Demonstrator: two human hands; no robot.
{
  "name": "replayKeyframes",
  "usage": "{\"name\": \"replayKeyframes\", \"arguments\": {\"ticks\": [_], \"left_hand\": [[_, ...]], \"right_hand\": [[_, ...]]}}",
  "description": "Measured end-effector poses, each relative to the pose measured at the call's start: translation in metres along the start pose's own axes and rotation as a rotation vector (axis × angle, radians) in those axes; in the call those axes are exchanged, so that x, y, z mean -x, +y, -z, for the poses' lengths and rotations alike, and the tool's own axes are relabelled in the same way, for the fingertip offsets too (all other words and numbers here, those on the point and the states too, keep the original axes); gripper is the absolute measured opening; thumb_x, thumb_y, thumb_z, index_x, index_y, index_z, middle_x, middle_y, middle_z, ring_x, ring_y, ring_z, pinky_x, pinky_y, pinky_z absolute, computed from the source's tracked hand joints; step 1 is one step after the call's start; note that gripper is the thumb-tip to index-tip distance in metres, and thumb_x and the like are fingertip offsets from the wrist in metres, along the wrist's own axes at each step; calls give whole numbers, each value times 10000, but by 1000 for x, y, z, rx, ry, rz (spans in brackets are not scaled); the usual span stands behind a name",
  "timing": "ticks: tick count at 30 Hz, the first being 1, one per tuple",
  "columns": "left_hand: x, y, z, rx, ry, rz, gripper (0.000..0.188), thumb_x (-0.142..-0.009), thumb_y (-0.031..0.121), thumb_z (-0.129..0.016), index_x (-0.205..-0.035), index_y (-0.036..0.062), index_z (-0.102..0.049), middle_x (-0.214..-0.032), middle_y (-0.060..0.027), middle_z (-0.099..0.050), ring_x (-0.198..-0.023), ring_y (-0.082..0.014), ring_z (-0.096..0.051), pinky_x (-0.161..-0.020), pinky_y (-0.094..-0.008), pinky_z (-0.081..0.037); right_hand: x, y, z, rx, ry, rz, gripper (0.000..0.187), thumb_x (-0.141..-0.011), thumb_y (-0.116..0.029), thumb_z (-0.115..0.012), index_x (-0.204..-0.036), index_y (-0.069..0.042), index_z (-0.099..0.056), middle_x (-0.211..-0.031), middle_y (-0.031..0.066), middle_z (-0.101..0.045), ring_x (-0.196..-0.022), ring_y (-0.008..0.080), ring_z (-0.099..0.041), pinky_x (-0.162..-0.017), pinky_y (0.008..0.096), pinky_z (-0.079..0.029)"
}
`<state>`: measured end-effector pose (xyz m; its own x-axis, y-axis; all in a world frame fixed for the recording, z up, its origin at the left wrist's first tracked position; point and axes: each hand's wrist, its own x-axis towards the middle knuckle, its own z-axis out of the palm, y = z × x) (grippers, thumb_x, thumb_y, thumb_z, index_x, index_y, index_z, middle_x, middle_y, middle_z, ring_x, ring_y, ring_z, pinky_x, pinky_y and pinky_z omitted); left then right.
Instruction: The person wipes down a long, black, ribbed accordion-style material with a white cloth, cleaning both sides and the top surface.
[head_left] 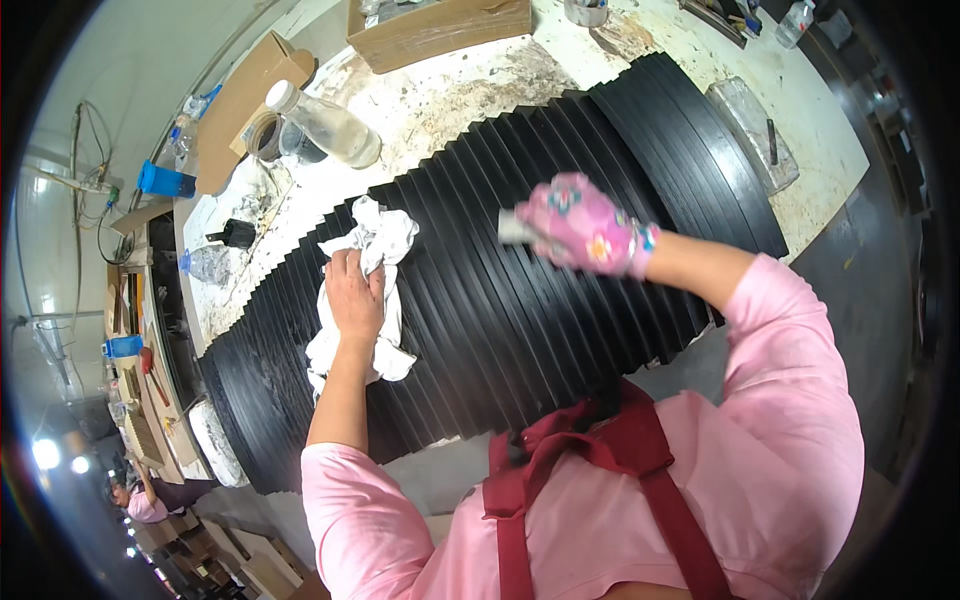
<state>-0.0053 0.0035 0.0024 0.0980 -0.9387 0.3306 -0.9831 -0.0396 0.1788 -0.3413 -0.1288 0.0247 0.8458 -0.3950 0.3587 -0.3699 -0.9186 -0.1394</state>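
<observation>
Rows of black ribbed strips (pixel 470 270) lie side by side across the table in front of me. My bare left hand (pixel 355 300) rests on a crumpled white cloth (pixel 385 235) on top of the strips, its fingers gripping the fabric. To the right, my right hand (pixel 590 228) wears a pink flowered glove. Its fingers are closed around a small pale block (pixel 515 228), held over the middle of the strips. The block's exact kind is unclear, and part of it is hidden in the glove.
A stained white table (pixel 450 105) bears a clear bottle (pixel 335 125) with a white cap, an open cardboard box (pixel 440 35) and a metal can (pixel 586 12). A grey slab (pixel 755 135) lies at the right, a blue cup (pixel 166 180) far left. Another person (pixel 147 503) is at lower left.
</observation>
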Motion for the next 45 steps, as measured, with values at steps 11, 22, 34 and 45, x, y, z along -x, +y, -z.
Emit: {"name": "replayKeyframes", "arguments": {"ticks": [11, 22, 34, 45], "left_hand": [[-1, 1, -1, 2, 1, -11, 318, -770, 116, -675, -1037, 14, -535, -1048, -167, -530, -956, -389, -505, -854, -466, -410], [-2, 1, 0, 24, 6, -8, 332, -759, 117, -680, -1041, 10, -542, -1058, -170, -535, -966, -390, -504, -859, -463, -408], [-4, 5, 5, 27, 0, -9, 326, -768, 52, -654, -1067, -23, -546, -1048, -200, -531, -953, -406, -496, -841, -465, -414], [-3, 3, 1, 37, 21, -16, 323, -758, 54, -659, -1051, -13, -542, -1040, -201, -523, -937, -408, -497, -825, -468, -410]], "right_hand": [[-12, 12, 0, 10, -171, -94, 333, -790, -308, -700, -1067, -144, -616, -921, 58, -603, -894, 233, -625, -892, 414, -444], [-41, 18, -18, -180, -109, -102, 80, -796, -208, -606, -864, -165, -611, -766, 23, -593, -804, 203, -634, -717, 401, -475], [-68, 30, 4, -132, -156, -40, 156, -864, -192, -586, -999, -135, -639, -935, 57, -642, -829, 232, -648, -739, 380, -506], [-68, 29, -26, -318, -154, -156, 257, -859, -281, -607, -1035, -97, -637, -914, 92, -646, -885, 264, -650, -797, 422, -480]]}}
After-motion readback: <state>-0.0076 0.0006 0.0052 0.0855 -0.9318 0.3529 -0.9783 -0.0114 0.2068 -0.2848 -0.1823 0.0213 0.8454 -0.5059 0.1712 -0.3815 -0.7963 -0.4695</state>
